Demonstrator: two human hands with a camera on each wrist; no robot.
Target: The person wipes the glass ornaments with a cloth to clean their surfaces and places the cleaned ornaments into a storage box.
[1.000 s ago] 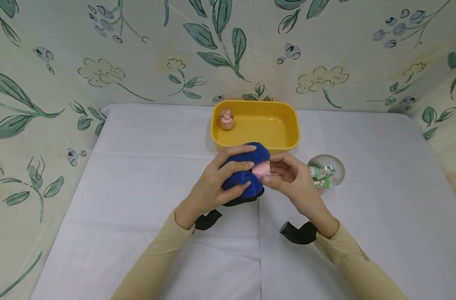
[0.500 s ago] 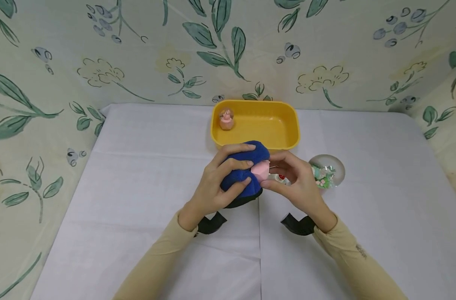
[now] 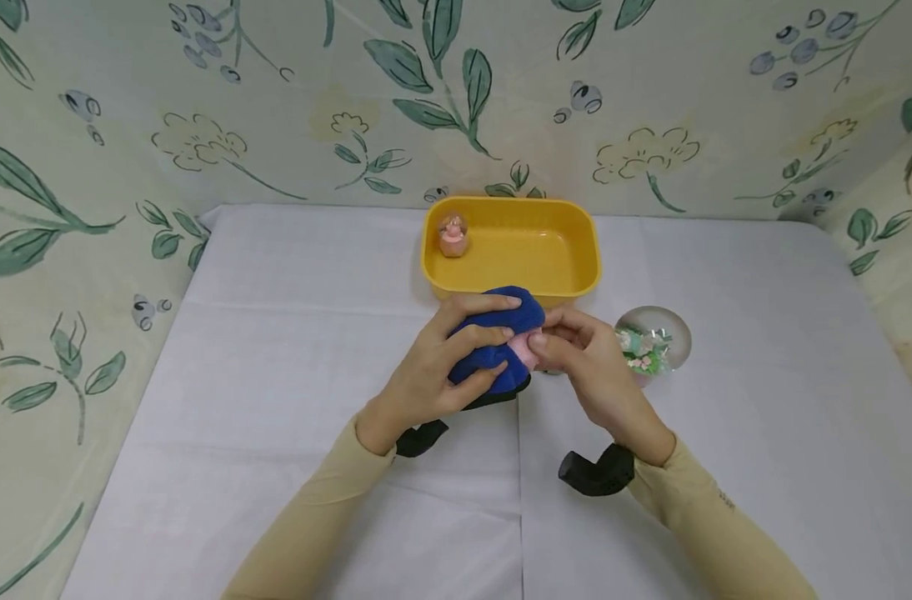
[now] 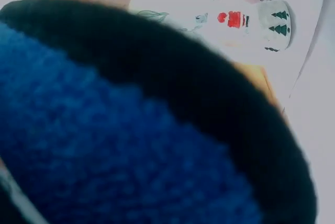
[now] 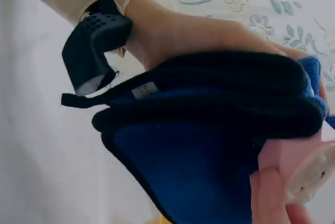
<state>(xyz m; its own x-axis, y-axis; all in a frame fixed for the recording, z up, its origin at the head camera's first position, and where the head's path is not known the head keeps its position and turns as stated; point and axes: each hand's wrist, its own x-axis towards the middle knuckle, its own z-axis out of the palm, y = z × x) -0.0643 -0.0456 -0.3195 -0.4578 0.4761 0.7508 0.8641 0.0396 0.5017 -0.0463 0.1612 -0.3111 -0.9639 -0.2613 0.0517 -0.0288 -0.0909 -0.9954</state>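
While the left hand (image 3: 433, 371), fingers spread, gripped a black-edged blue cloth (image 3: 480, 358) nearside of the yellow tray (image 3: 546, 258), the right hand's (image 3: 598, 367) thumb and fingers pinched a pink faceted base (image 3: 523, 348) within it; inside the tray stood a small pink snow globe (image 3: 453, 237).

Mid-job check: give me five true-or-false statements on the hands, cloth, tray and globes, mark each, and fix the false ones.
1. The left hand holds the blue cloth. True.
2. The right hand touches the pink piece. True.
3. The blue cloth is one colour throughout. False: it has black edging.
4. The small pink globe stands in the left end of the yellow tray. True.
5. The flower-filled globe is inside the yellow tray. False: it is on the white tabletop.
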